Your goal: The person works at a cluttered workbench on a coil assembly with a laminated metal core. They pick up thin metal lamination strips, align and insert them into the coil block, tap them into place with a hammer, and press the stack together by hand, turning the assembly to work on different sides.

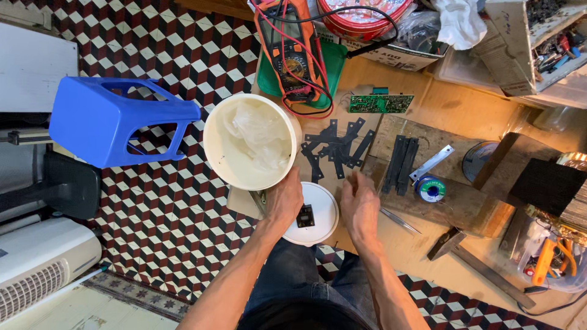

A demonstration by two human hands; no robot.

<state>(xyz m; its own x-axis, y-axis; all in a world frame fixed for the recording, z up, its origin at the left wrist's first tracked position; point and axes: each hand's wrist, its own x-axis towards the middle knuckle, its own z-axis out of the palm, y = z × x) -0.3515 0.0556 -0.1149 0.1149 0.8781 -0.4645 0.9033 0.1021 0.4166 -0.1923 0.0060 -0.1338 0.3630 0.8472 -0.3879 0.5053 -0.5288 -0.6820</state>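
A worn wooden table (440, 110) over a cube-patterned tile floor (165, 208), with your two hands low at its near edge

Your left hand (284, 198) grips the rim of the round white plastic bucket (251, 143), fingers curled over its edge beside a flat white lid (315, 214) bearing a small black square part; crumpled clear film lies inside the bucket. Your right hand (361, 205) hovers unclenched, fingers loose and holding nothing, just below a scatter of thin flat black strips (336, 146)
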